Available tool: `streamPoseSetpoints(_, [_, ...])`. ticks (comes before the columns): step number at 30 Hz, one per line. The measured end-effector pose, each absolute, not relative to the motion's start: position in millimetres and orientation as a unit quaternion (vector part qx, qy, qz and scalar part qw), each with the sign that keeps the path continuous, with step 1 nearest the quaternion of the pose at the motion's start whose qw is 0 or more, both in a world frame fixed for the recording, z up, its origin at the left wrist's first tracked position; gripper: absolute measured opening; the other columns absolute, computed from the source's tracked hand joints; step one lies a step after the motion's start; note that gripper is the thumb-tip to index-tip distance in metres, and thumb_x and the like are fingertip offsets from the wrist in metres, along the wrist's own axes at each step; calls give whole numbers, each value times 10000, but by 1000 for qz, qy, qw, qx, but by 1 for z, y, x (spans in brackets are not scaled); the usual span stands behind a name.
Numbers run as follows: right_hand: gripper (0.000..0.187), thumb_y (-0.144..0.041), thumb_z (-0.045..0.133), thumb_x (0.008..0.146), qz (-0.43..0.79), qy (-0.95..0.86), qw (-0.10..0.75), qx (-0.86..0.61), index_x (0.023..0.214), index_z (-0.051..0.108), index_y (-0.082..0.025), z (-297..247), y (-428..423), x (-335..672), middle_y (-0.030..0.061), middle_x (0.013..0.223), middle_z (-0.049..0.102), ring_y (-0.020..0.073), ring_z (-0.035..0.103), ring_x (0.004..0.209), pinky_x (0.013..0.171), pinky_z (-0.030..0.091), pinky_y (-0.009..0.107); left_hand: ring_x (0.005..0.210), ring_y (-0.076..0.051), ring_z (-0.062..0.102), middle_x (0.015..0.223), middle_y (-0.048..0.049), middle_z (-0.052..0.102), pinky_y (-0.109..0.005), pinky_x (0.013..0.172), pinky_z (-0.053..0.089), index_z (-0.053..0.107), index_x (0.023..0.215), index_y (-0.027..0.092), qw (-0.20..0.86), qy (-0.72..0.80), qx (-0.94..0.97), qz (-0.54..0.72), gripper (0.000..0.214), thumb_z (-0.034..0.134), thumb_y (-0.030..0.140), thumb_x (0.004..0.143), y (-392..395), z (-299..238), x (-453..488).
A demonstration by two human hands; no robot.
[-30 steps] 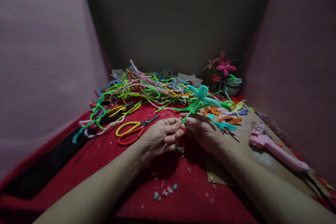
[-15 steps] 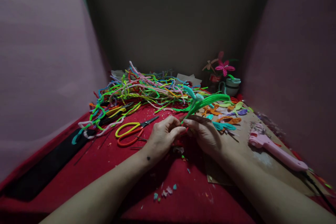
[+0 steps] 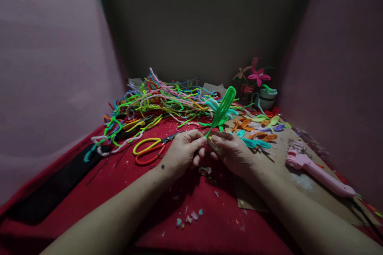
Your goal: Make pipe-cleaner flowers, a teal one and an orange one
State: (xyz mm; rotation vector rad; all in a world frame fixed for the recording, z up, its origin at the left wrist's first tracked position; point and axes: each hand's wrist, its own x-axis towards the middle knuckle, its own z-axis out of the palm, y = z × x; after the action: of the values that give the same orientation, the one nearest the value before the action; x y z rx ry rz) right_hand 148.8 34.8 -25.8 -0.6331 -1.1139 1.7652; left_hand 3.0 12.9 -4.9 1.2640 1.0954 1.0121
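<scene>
Red cloth (image 3: pixel 209 223) at mid-table: left hand (image 3: pixel 182 150) and right hand (image 3: pixel 235 152) both pinch, fingertips closed, the base of a green pipe-cleaner leaf (image 3: pixel 224 107) rising toward one o'clock; scissors (image 3: pixel 149 149) lie at nine o'clock.

Head camera faces forward-down, seemingly close above left hand (image 3: pixel 182 150) and right hand (image 3: pixel 235 152).

The lower end of the green pipe-cleaner leaf loop (image 3: pixel 224 107) is covered by the fingers (image 3: pixel 196 142) of the left hand (image 3: pixel 179 153) and the right hand (image 3: pixel 233 151); the stem end cannot be seen. The teal pipe-cleaner flower (image 3: pixel 213 105) is partly hidden behind the loop. Both forearms are cut off at the bottom edge. The cord of the pink plastic glue gun (image 3: pixel 317 173) runs out at the right edge. The pale scraps (image 3: pixel 188 219) on the bench (image 3: pixel 209 223) are too small to identify.
</scene>
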Motion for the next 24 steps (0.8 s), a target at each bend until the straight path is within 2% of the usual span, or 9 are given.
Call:
streamPoseSetpoints(6, [173, -251, 661, 688, 699, -485, 470, -236, 580, 576, -146, -26, 36, 150, -31, 523, 468, 76, 371, 484, 458, 257, 236, 284, -13, 303, 482, 71, 485, -136, 278, 269, 496, 711, 159, 658, 389, 479, 431, 191, 596, 311, 768, 17, -10, 0])
streamPoseSetpoints(11, [91, -210, 653, 680, 694, -478, 473, -255, 636, 604, -147, -29, 39, 151, -25, 560, 523, 81, 403, 491, 475, 272, 242, 283, -3, 270, 477, 75, 480, -130, 279, 264, 496, 710, 154, 691, 368, 455, 424, 184, 609, 289, 763, 18, -12, -1])
streamPoseSetpoints(17, [95, -188, 651, 667, 687, -485, 476, -256, 591, 613, -145, -29, 39, 152, -28, 542, 537, 78, 427, 497, 487, 289, 238, 283, 8, 237, 476, 81, 467, -119, 284, 261, 492, 707, 151, 719, 348, 442, 408, 163, 580, 260, 792, 19, -13, -2])
streamPoseSetpoints(20, [57, -200, 668, 658, 692, -473, 473, -273, 676, 663, -145, -28, 39, 152, -19, 580, 575, 77, 446, 508, 478, 289, 228, 284, 9, 239, 482, 75, 479, -122, 290, 277, 500, 709, 146, 724, 339, 444, 404, 156, 572, 250, 799, 18, -13, -2])
streamPoseSetpoints(24, [190, -222, 667, 678, 690, -473, 472, -278, 848, 699, -144, -29, 39, 151, -8, 604, 591, 84, 460, 526, 480, 293, 223, 279, 7, 230, 471, 70, 472, -129, 290, 271, 526, 721, 133, 730, 323, 448, 401, 156, 548, 255, 816, 19, -13, -2])
